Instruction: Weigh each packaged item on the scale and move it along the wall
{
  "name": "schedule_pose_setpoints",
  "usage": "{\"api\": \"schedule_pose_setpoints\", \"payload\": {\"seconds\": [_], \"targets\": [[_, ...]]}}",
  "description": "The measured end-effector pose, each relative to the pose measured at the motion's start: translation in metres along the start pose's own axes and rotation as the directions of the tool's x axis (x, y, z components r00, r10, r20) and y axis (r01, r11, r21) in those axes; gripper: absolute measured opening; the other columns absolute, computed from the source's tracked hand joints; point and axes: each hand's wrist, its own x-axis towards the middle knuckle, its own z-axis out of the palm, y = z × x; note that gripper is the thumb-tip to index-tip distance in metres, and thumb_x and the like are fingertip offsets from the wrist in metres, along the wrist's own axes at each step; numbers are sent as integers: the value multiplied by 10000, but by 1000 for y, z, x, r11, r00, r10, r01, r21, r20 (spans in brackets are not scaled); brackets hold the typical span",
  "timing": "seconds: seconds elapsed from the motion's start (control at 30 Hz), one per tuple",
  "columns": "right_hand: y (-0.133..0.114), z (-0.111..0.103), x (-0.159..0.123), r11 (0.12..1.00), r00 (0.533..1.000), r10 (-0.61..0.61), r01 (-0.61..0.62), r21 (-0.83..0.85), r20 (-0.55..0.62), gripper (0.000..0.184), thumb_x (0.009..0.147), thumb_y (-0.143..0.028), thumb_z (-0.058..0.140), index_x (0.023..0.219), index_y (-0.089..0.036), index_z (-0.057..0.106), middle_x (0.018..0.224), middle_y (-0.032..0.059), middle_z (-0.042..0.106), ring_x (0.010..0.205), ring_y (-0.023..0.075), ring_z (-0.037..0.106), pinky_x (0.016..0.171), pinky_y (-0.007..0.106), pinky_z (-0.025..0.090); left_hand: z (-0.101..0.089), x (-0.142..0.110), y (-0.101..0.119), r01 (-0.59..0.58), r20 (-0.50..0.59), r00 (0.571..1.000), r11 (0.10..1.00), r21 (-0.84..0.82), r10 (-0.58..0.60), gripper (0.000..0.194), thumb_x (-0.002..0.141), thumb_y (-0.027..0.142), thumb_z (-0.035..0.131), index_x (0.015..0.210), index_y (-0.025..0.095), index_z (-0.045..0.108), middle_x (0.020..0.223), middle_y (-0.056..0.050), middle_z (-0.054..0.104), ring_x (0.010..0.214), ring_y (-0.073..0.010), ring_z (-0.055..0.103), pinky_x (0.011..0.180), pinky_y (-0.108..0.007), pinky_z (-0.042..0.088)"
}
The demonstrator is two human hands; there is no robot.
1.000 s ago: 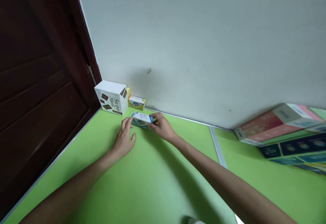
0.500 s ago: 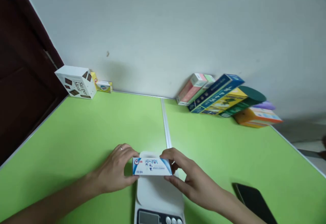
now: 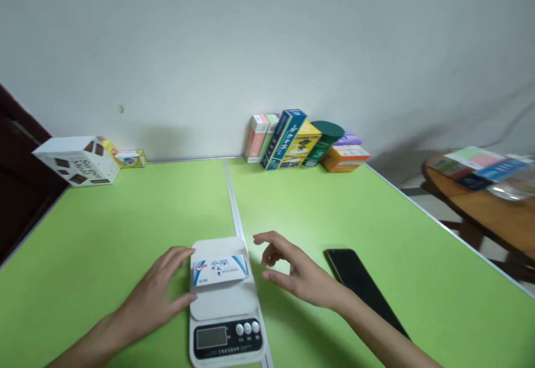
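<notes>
A small white-and-blue box [image 3: 220, 270] lies across the white platform of a digital kitchen scale [image 3: 225, 305]. The scale's display [image 3: 211, 337] looks grey, with no digits that I can make out, and round buttons sit to its right. My left hand [image 3: 161, 284] is just left of the box, thumb and fingers apart, holding nothing. To the right of the scale, my right hand [image 3: 295, 270] hovers with bent, parted fingers, also free of any object.
A black phone [image 3: 361, 287] lies right of my right hand. Along the wall stand a white box [image 3: 79, 161], a small yellow-and-white box [image 3: 131, 159], a blue box [image 3: 284, 139], a green canister [image 3: 324, 142] and an orange box [image 3: 345, 158]. A wooden table [image 3: 501, 212] stands at right.
Both hands have let go of the white-and-blue box, which now rests on the scale, and have drawn apart to either side. The view has turned right, bringing the wooden table into sight.
</notes>
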Motion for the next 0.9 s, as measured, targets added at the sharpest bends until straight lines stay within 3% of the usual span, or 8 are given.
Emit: {"api": "schedule_pose_setpoints", "payload": {"seconds": [0.17,0.3,0.4,0.6,0.73,0.9], "targets": [[1,12,6,997,996,-77,77,7,38,543,750,-161,656,1237,-240,430,1177,72,493,843,132,569,800,318,502,2,-1,-17,-64,-79,995,998,13,65,500,805,410,598,1284,340,475,1297,-58,565,1049,-260,640,899,-461,535],[-3,22,16,982,985,-138,150,-114,108,490,735,-152,653,1183,-206,464,1118,66,534,802,134,585,742,290,500,10,14,-6,-167,-108,981,986,-18,164,393,811,369,587,1199,315,543,1223,-30,624,1108,-231,613,926,-364,521],[-4,14,13,969,981,-172,186,-163,94,395,757,-133,602,1129,-198,487,1040,52,567,802,144,582,730,286,492,11,26,16,-186,-115,976,982,-25,182,342,792,387,608,1122,300,581,1162,-20,662,1049,-222,642,868,-316,546],[5,-26,-16,979,982,-180,172,-106,-63,457,804,-137,574,1223,-225,416,1139,78,513,816,131,556,690,270,495,12,52,70,-170,-103,981,983,-64,163,294,773,370,612,1055,290,584,1057,-7,696,911,-210,676,759,-299,564],[8,-57,-35,956,979,-176,145,-254,-106,333,812,-96,524,1112,-222,454,1071,67,550,813,150,559,731,308,482,22,78,112,-210,-15,978,971,-115,209,265,806,296,564,1070,266,564,1051,-33,676,911,-217,653,731,-311,549],[15,-92,-49,869,981,-117,24,-494,-158,309,844,-123,484,1139,-208,446,1088,99,570,863,207,597,731,336,475,43,119,159,-287,33,955,948,-136,294,237,790,194,559,1023,240,556,954,-21,652,823,-197,639,690,-306,527]]}}
